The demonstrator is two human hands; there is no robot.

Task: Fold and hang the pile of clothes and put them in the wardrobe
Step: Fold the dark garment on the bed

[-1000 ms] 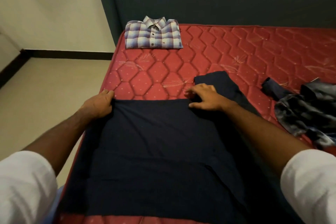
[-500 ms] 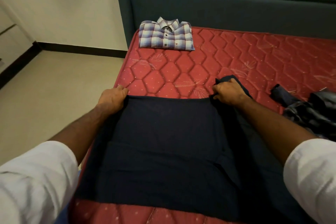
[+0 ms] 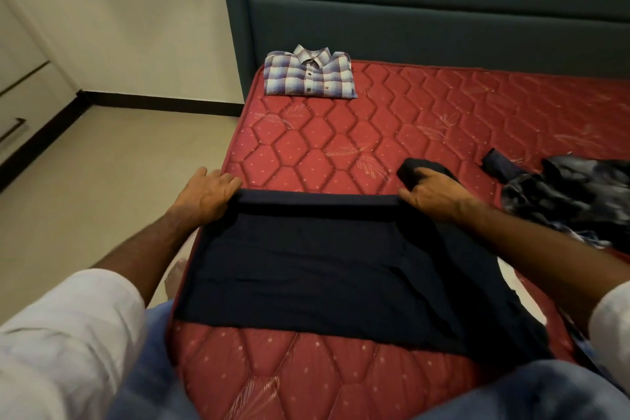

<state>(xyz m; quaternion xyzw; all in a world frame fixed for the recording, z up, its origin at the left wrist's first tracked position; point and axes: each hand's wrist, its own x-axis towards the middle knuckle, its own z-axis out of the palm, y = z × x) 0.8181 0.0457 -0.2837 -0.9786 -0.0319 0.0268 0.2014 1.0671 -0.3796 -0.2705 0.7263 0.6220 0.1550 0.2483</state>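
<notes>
Your left hand (image 3: 208,194) and right hand (image 3: 430,193) each pinch a far corner of the navy garment (image 3: 327,269), which lies flat on the red mattress (image 3: 392,133) right in front of you. A folded plaid shirt (image 3: 308,77) sits at twelve o'clock by the headboard (image 3: 426,10); crumpled dark clothes (image 3: 566,191) lie at two o'clock.

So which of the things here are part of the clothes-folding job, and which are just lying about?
Part of the job:
- navy garment, far edge gripped by the left hand and right hand
- folded checked shirt
- crumpled dark clothes, not yet folded

Just there:
- red mattress
- teal headboard
- drawers
</notes>
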